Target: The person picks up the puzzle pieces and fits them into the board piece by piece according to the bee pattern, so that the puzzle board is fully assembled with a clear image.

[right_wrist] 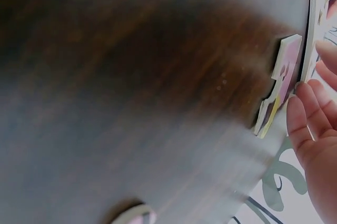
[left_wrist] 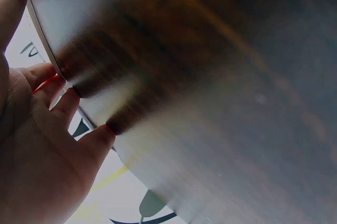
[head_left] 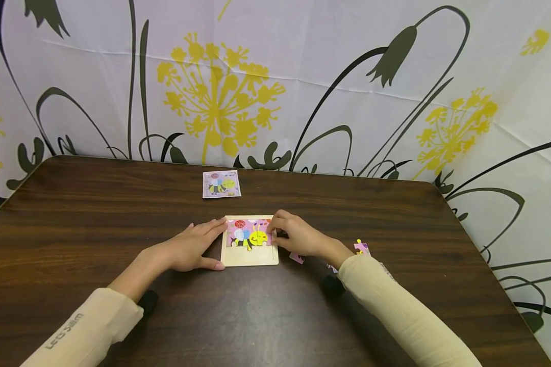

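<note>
A light wooden jigsaw tray [head_left: 250, 257] lies on the dark table, its upper part filled with a bee picture on pink. My left hand [head_left: 192, 248] is spread along the tray's left edge, with the fingertips at the upper corner and the thumb at the lower one. At the tray's right side, my right hand [head_left: 298, 235] bends its thumb and fingers over a puzzle piece [head_left: 270, 238] at the picture's right end, partly hidden by the fingers. Below that hand, a loose pink and yellow puzzle piece [right_wrist: 284, 68] lies close beside the tray.
A square bee picture card [head_left: 221, 184] lies behind the tray. More loose puzzle pieces [head_left: 361, 247] lie near the right forearm, some partly covered by it. A flower-printed cloth [head_left: 321, 76] hangs along the table's back edge.
</note>
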Demonstrator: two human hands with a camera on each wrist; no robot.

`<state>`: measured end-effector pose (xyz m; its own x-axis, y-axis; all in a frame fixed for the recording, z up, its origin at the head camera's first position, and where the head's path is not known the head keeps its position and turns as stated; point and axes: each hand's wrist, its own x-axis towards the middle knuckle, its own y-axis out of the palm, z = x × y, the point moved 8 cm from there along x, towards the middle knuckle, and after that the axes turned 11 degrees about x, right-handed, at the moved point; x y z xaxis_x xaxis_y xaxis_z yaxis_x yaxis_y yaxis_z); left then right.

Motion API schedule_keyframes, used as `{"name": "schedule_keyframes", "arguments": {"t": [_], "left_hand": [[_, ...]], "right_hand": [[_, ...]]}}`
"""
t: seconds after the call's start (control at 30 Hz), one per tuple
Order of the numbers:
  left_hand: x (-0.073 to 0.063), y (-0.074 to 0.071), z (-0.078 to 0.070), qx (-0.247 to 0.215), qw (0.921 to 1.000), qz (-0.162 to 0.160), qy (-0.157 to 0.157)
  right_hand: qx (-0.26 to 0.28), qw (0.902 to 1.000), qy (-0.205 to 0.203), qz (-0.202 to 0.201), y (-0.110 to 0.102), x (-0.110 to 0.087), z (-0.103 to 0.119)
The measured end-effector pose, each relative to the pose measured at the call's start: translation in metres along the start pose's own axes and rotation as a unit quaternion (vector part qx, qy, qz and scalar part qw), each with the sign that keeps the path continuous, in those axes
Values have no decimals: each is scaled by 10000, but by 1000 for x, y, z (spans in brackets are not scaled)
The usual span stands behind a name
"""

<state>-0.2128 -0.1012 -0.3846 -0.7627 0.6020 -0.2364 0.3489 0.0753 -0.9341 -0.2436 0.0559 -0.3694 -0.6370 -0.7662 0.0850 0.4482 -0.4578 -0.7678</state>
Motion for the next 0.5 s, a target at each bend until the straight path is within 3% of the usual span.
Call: {"name": "schedule_keyframes", "arguments": {"t": [0.23,0.5], "left_hand": [[0,0,0,12,10000,-16,33],[0,0,0,-23,10000,34,-5]], "right_hand": [[-19,9998,41,190,2,-1,0],[-457,9979,-32,449,5,-3,2]]}}
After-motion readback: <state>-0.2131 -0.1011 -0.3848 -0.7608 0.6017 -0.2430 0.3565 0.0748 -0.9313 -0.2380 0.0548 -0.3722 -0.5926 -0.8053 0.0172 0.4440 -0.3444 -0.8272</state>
